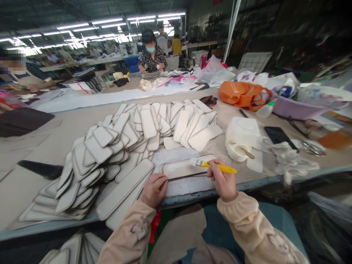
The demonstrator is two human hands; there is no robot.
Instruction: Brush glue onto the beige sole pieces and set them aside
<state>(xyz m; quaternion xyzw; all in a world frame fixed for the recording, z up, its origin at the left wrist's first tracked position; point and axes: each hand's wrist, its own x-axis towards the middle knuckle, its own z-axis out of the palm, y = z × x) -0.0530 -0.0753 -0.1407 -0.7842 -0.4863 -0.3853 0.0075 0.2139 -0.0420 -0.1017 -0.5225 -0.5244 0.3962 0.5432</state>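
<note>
In my right hand is a paintbrush with a yellow handle, its bristles resting on a long, pale, round-cornered panel. White wet-looking stuff coats the bristles and streaks the panel. My left hand has its fingers bent together at the panel's left end, gripping or pressing it; the thumb is mostly hidden. Beneath the panel lies a whitish sheet at the table's front edge. Left of my left hand, two more long panels lie overlapped, sticking out over the edge.
Small pale panels are heaped across the left and middle. On the right stand a cut white jug with a stick in it, a phone, a crumpled cloth, an orange bag and a purple basin. A co-worker sits opposite.
</note>
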